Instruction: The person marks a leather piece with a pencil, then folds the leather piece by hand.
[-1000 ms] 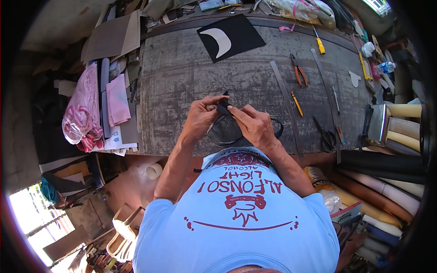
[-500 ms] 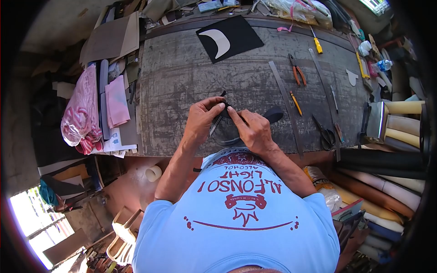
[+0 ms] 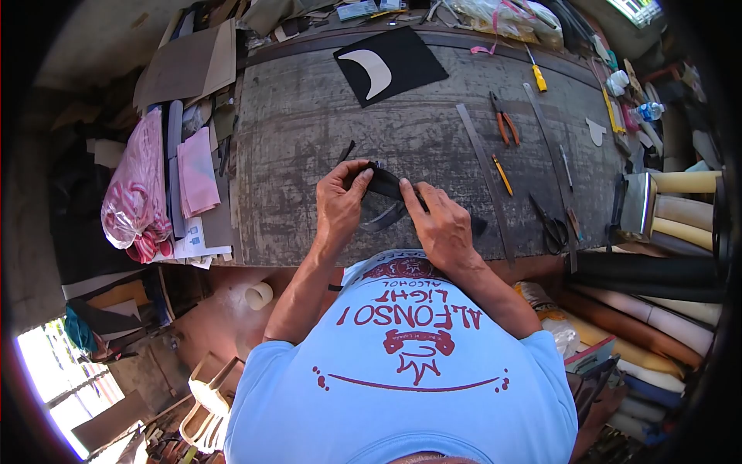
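Note:
A black strap point(image 3: 384, 183) stretches between both hands over the near side of the worn table point(image 3: 282, 162). My left hand point(image 3: 340, 199) pinches one end between thumb and fingers, with a thin dark tail poking out above the knuckles. My right hand point(image 3: 446, 226) has its thumb and index finger closed on the strap's other side. Below the stretched part, a looped grey-black piece point(image 3: 384, 218) hangs close over the tabletop. Part of the strap is hidden behind the right fingers.
Right of the hands lie metal rulers point(image 3: 485, 178), a yellow pencil point(image 3: 502, 175), orange-handled pliers point(image 3: 505, 120), black scissors point(image 3: 550, 226) and a yellow screwdriver point(image 3: 538, 75). A black sheet point(image 3: 421, 66) bearing a white crescent point(image 3: 376, 73) lies farther back. Material rolls point(image 3: 688, 182) fill the right side.
My hands have moved apart, the right one to the right and slightly down. The strap, bunched at the fingertips before, is now spread out between them.

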Motion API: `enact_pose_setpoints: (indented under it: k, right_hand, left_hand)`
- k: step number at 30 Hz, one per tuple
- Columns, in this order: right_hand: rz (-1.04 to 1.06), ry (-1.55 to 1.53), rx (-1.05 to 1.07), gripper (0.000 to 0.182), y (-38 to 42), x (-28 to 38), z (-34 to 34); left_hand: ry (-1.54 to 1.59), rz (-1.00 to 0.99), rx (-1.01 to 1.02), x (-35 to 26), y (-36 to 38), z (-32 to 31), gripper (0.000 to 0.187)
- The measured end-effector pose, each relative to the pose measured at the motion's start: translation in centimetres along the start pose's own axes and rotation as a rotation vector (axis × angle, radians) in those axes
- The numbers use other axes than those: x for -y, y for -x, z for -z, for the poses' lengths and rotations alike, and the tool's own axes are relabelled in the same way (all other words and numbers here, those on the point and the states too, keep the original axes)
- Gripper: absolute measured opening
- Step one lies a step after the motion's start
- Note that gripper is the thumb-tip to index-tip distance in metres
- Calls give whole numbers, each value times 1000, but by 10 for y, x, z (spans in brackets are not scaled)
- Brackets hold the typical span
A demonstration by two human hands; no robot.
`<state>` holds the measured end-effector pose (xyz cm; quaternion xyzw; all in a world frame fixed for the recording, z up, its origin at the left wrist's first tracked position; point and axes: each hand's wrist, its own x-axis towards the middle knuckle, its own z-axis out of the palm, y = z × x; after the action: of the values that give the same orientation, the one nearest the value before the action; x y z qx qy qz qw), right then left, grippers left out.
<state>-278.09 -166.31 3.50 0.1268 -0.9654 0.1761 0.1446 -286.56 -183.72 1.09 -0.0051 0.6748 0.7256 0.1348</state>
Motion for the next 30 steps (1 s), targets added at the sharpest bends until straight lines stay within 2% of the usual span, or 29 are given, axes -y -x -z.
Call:
enact_pose_setpoints:
  k: [1, 4, 7, 10, 13, 14, 17, 20, 23, 30]
  right_hand:
    - [-2, 17, 15, 51, 1, 1, 1]
    - [-91, -205, 44, 46, 0, 10, 5]
    - [-81, -254, -143, 46, -11, 0, -2]
    - [-85, -337, -193, 45, -25, -13, -10]
    - [-283, -724, 39, 45, -32, -17, -11]
    - [-416, -909, 96, 42, -33, -15, -10]
    - [-468, -900, 231, 36, -37, -13, -2]
    - [-521, -955, 224, 34, -33, -10, -10]
    - [-501, -957, 95, 33, -30, -8, -19]
    - [-611, -1101, 154, 27, -23, -14, -25]
  left_hand:
    - [-16, 2, -6, 0, 0, 1, 19]
    - [34, -7, 6, 4, -1, 4, 19]
    - [73, -13, 36, 2, 1, 6, 20]
    - [84, 2, 72, -3, 2, 6, 19]
    - [83, -18, 102, -4, 3, 4, 18]
    - [81, -32, 109, -4, 3, 3, 18]
    - [33, -25, 92, -1, 5, 2, 17]
    - [-30, -25, 64, -2, 6, 0, 16]
    - [-10, -89, 97, 2, 5, 0, 16]
    - [-17, -20, 135, -1, 8, -1, 15]
